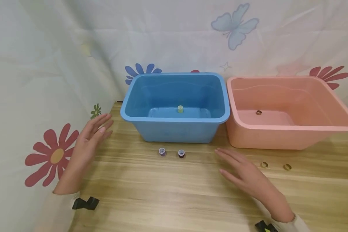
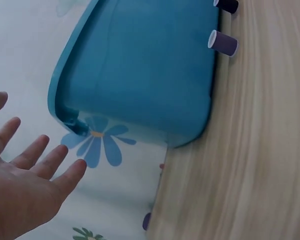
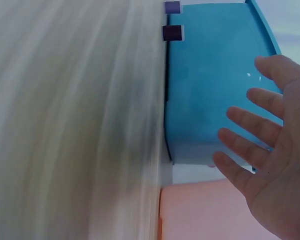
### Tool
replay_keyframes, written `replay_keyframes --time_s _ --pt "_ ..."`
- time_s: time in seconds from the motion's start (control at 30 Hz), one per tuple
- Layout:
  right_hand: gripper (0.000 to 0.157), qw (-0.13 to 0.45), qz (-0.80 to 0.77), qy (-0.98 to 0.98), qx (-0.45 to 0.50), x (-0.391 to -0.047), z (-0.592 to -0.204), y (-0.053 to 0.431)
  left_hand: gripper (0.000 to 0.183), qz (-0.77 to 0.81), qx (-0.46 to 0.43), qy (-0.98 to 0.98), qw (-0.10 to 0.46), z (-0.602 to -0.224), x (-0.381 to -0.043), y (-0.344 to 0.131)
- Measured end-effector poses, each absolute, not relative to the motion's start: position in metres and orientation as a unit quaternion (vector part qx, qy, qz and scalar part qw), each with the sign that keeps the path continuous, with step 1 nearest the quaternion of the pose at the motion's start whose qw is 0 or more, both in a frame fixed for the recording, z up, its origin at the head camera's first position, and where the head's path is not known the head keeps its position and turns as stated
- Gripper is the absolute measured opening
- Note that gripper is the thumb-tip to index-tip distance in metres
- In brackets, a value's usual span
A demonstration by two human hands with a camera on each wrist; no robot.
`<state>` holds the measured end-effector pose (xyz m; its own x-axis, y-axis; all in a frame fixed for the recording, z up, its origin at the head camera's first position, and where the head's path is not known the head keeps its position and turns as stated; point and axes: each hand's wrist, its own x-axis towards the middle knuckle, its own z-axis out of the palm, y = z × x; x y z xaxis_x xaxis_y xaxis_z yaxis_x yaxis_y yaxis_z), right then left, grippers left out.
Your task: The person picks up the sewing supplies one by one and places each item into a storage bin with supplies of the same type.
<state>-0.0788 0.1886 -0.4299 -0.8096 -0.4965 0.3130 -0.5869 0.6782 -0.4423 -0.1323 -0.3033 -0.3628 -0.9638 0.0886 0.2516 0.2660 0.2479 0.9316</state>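
Note:
My left hand point(image 1: 90, 135) is held to the left of the blue tub point(image 1: 177, 132), fingers apart and holding nothing. In the left wrist view its spread fingers point(image 2: 70, 177) lie near the tub's end. My right hand point(image 1: 246, 172) hovers over the table in front of the gap between the tubs, with relaxed fingers and nothing held. Between the hands, two small thread spools stand before the blue tub, one lilac point(image 1: 162, 151) and one dark point(image 1: 181, 154). A pale green spool point(image 1: 180, 109) stands inside that tub. Right of my right hand lie two gold-coloured rings, one nearer point(image 1: 264, 164) and one farther point(image 1: 287, 167).
A pink tub point(image 1: 278, 138) stands close against the blue one's right side, with a darker ring point(image 1: 259, 112) on its floor. Behind both tubs hangs a white patterned curtain point(image 1: 174, 35), which also runs along the left. Everything stands on a wood-grain table point(image 1: 168, 193).

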Motion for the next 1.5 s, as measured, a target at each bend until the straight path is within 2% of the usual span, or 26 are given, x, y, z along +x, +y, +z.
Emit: replay_keyframes --time_s 0.47,0.8,1.0,1.2,1.5 --pt "0.049 0.054 0.326 -0.894 0.303 -0.101 -0.431 0.152 0.051 -0.612 -0.077 -0.785 0.066 -0.36 -0.184 -0.282" --pt "0.05 -0.014 0.379 -0.886 0.268 -0.106 -0.432 0.128 0.051 -0.652 -0.084 -0.752 0.034 -0.376 -0.215 -0.279" --pt "0.044 -0.034 0.439 -0.867 0.232 -0.115 -0.439 0.121 0.047 -0.729 -0.093 -0.678 0.007 -0.383 -0.219 -0.275" --pt "0.039 -0.05 0.465 -0.857 0.214 -0.131 -0.445 0.109 0.046 -0.738 -0.076 -0.67 0.023 -0.383 -0.219 -0.269" --pt "0.04 -0.077 0.493 -0.846 0.191 -0.148 -0.463 0.084 0.046 -0.739 -0.07 -0.669 0.031 -0.385 -0.218 -0.267"
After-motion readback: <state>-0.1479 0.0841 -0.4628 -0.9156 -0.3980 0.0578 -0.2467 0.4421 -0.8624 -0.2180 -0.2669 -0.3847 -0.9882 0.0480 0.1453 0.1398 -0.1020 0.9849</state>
